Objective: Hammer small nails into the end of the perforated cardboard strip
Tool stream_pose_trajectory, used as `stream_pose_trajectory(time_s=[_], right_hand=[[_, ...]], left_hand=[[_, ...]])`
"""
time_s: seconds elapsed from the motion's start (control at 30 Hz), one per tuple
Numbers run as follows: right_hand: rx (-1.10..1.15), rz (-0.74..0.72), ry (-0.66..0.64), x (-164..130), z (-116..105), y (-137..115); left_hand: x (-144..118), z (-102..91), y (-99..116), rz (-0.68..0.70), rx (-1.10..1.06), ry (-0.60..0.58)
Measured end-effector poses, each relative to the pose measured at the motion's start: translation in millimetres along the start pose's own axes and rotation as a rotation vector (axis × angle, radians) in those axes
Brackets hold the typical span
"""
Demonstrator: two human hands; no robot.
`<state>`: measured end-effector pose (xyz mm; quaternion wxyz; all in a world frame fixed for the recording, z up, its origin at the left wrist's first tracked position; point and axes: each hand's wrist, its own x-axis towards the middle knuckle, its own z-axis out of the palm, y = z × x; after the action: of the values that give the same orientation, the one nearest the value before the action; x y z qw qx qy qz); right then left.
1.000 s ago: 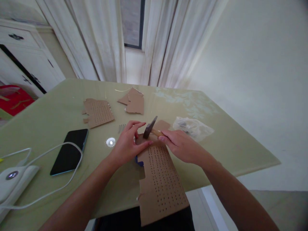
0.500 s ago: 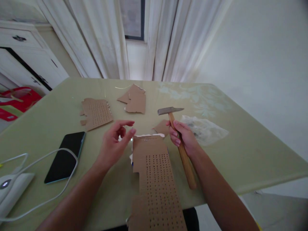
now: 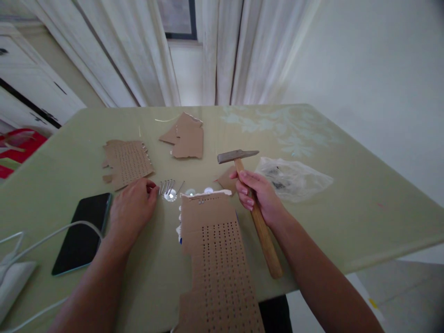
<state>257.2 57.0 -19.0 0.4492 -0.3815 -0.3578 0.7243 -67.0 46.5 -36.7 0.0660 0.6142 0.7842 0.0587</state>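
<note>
My right hand (image 3: 255,192) is wrapped round the wooden handle of a hammer (image 3: 262,231), its steel head raised to the upper left over the table. My left hand (image 3: 135,206) rests low at the table with curled fingers, just left of several loose nails (image 3: 168,186). Whether its fingertips pinch a nail is hidden. The nails lie around a shiny round disc (image 3: 170,195). Between my forearms a long piece of cardboard (image 3: 208,212), punched with rows of small holes, reaches over the table's near edge. A few tiny nail heads seem to show near its far end.
Another punched cardboard piece (image 3: 130,162) and torn cardboard (image 3: 189,138) lie farther back. A clear plastic bag (image 3: 294,178) with small dark contents is at the right. To the left are a phone (image 3: 81,231), a white cable (image 3: 45,243) and a white power strip (image 3: 15,282).
My left hand has moved left and down from beside the cardboard's far end, its fingers now curled, uncovering the nails and discs. The hammer stays in my right hand. The view has shifted slightly.
</note>
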Motion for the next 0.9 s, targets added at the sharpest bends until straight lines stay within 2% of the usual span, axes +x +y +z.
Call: stream_pose_trajectory(time_s=[0.23, 0.57, 0.9], right_hand=[[-0.139, -0.008, 0.010, 0.5, 2.8, 2.5], [-0.191, 0.022, -0.048, 1.6, 2.7, 6.8], [-0.197, 0.093, -0.098, 0.4, 3.2, 7.5]], left_hand=[[1.5, 3.6, -2.1, 0.007, -0.001, 0.019], [3.4, 7.7, -1.6, 0.034, -0.049, 0.005], [3.2, 7.3, -2.1, 0.024, 0.014, -0.008]])
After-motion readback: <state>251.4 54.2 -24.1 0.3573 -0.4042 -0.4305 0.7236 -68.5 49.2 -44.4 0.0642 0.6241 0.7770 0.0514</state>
